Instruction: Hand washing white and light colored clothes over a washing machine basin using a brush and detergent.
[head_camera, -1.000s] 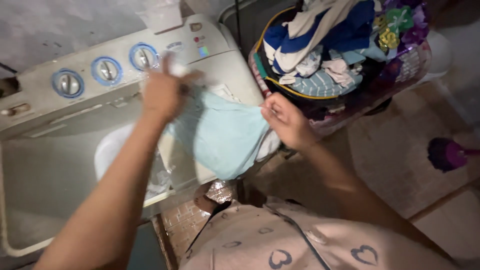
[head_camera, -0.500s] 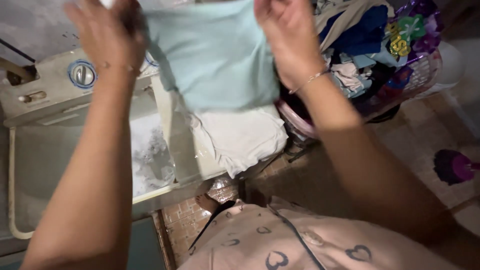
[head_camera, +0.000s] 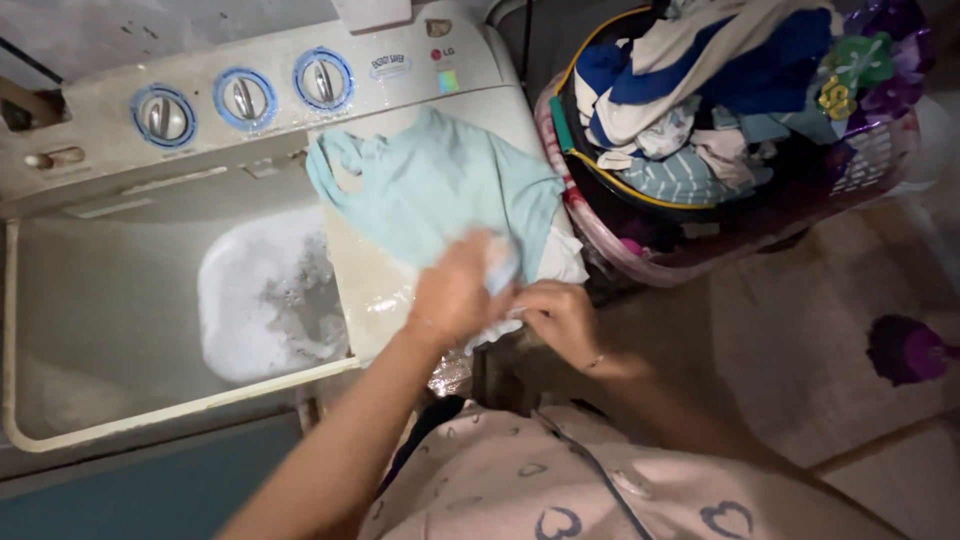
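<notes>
Head view shows a twin-tub washing machine (head_camera: 120, 300) with soapy water in its open tub, and a laundry basket (head_camera: 620, 245) heaped with clothes just beside it on the right. On the machine's lid lies a light blue garment (head_camera: 440, 190), spread flat. Left hand (head_camera: 455, 290) and right hand (head_camera: 560, 318) both pinch its near edge with closed fingers.

Two labels sit at the far right of the washing machine's control panel (head_camera: 300, 60): an oval blue-and-white sticker (head_camera: 389, 66) and a small multicoloured rectangular sticker (head_camera: 447, 80).
</notes>
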